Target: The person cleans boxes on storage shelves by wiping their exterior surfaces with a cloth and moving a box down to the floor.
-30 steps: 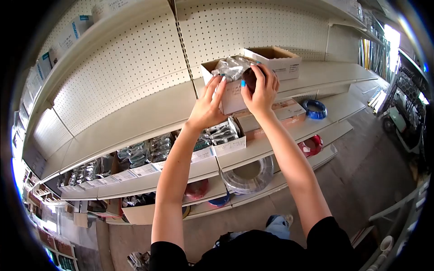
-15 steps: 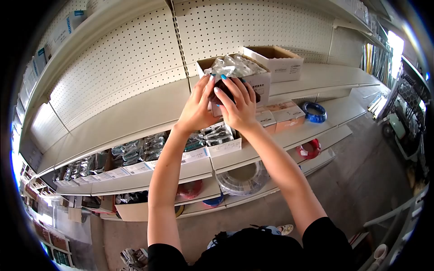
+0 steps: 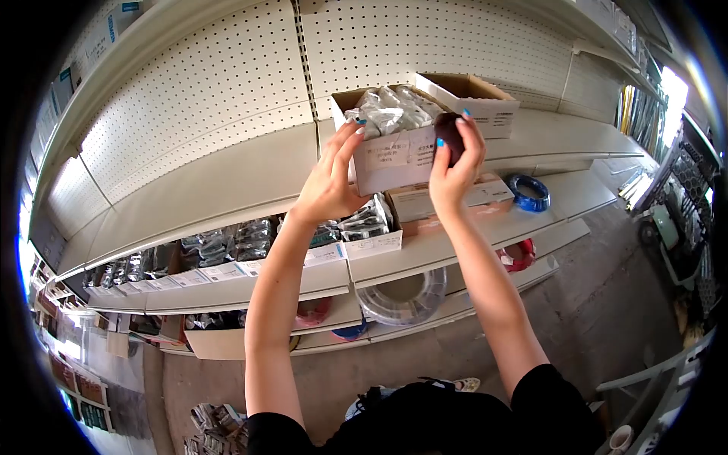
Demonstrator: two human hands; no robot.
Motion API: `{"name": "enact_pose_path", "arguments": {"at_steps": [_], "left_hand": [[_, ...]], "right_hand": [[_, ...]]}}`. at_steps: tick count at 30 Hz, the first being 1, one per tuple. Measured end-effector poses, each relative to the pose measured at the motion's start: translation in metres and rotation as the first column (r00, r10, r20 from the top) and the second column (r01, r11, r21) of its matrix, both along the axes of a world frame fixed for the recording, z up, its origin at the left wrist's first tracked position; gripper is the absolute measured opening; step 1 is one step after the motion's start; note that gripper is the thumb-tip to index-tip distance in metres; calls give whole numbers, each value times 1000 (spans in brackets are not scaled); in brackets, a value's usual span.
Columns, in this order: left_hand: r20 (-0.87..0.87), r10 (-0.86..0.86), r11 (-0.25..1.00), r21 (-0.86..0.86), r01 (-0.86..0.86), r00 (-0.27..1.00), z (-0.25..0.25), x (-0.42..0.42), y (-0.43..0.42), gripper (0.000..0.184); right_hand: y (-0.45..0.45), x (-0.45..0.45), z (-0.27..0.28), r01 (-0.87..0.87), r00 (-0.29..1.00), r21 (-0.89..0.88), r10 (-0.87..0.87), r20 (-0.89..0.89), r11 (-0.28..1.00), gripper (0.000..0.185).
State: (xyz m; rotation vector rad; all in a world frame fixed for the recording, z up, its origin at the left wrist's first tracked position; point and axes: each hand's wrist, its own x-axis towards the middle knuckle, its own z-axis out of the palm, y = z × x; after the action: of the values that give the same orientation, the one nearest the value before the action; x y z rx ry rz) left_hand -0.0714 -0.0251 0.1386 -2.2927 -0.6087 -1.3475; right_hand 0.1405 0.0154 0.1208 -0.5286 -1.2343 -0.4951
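A white cardboard box (image 3: 394, 161) filled with clear plastic bags (image 3: 390, 110) stands at the front of the upper shelf, its labelled face toward me. My left hand (image 3: 331, 171) grips the box's left front corner, fingertips at the rim and thumb low on the front. At the box's right front corner, my right hand (image 3: 459, 163) is closed around a dark brown, soft-looking bundle (image 3: 449, 138), perhaps a cloth. The bundle is against or very near the box; contact is hard to tell. Behind to the right sits a second, open box (image 3: 478, 106).
Below, a shelf (image 3: 417, 254) carries small boxes of bagged parts (image 3: 254, 241), an orange-white carton (image 3: 489, 193) and a blue coil (image 3: 528, 192). A clear coil (image 3: 406, 299) and a red coil (image 3: 517, 255) lie lower. Pegboard (image 3: 205, 106) backs the shelving.
My right hand has moved right with the dark bundle, from the front near my left hand to the box's right corner. The box's front label is now uncovered. My left hand stays at the left corner.
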Motion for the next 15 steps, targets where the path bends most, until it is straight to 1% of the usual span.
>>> {"name": "enact_pose_path", "arguments": {"at_steps": [1,2,4,5,6,8,9,12,13,15], "left_hand": [[0,0,1000,-16,0,1000,-1,0,0,107],[-1,10,1000,-24,-10,1000,-1,0,-1,103],[-7,32,999,-38,-32,999,3,2,-7,96],[-5,31,999,-24,-31,1000,3,2,-8,90],[34,-24,999,-37,25,999,2,0,-2,83],[43,-5,1000,-3,6,999,-3,-4,0,77],[56,-13,1000,-26,15,998,-2,-4,-2,75],[14,7,999,33,-8,1000,-1,-7,1,83],[-5,11,999,44,-11,1000,0,-7,0,86],[-4,4,1000,12,-3,1000,1,-5,-3,88]], "right_hand": [[-6,-10,0,46,999,-1,-46,25,999,39],[-12,-21,-1,91,995,-2,-90,50,996,36],[-23,-49,-7,53,987,31,-57,153,998,32],[-29,-68,-11,67,983,53,-75,165,996,31],[-33,-82,-15,81,979,75,-94,178,994,31],[-38,-97,-21,105,984,42,-110,140,994,29],[-38,-96,-20,113,983,55,-119,140,992,30],[-42,-83,-19,157,958,89,-173,229,984,30],[-40,-75,-19,169,937,127,-200,287,977,29],[-35,-56,-17,184,883,211,-256,393,960,30]]}}
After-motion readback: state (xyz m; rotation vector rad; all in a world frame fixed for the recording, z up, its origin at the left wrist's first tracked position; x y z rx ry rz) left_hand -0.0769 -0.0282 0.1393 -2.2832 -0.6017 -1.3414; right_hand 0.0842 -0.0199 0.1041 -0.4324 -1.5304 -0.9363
